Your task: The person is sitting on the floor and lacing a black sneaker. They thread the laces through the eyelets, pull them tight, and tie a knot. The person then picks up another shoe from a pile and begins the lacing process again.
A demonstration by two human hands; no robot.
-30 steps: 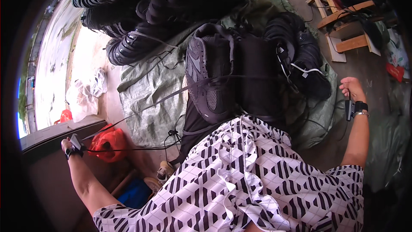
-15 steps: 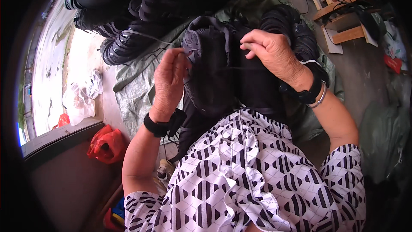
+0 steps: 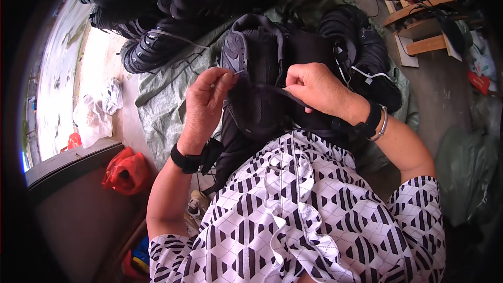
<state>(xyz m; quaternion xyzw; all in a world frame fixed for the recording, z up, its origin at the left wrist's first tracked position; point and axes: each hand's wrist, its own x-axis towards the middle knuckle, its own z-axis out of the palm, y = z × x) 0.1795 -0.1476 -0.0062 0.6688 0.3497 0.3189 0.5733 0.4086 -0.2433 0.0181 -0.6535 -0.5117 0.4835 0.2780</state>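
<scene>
A dark grey and black sneaker point(image 3: 257, 52) rests on my lap, its opening toward the far side. My left hand point(image 3: 208, 94) is closed in a pinch at the shoe's left edge. A thin pale tip point(image 3: 238, 72) sticks out from its fingertips; I cannot make out what it belongs to. My right hand point(image 3: 319, 90), over the shoe's right side, has its fingers closed on a flat dark shoelace point(image 3: 273, 89). The lace stretches across the shoe toward my left hand and is partly blurred. Where its left end goes is unclear.
Stacks of black shoes point(image 3: 152, 47) lie at the far left, with more shoes point(image 3: 361, 36) at the right on a green tarp point(image 3: 162, 94). A wooden stool point(image 3: 427, 39) stands at the far right. A red plastic bag point(image 3: 127, 172) sits at the left.
My right hand has moved down and slightly left, and the dark lace now shows in it. My left hand has dropped a little, and the pale tip now shows.
</scene>
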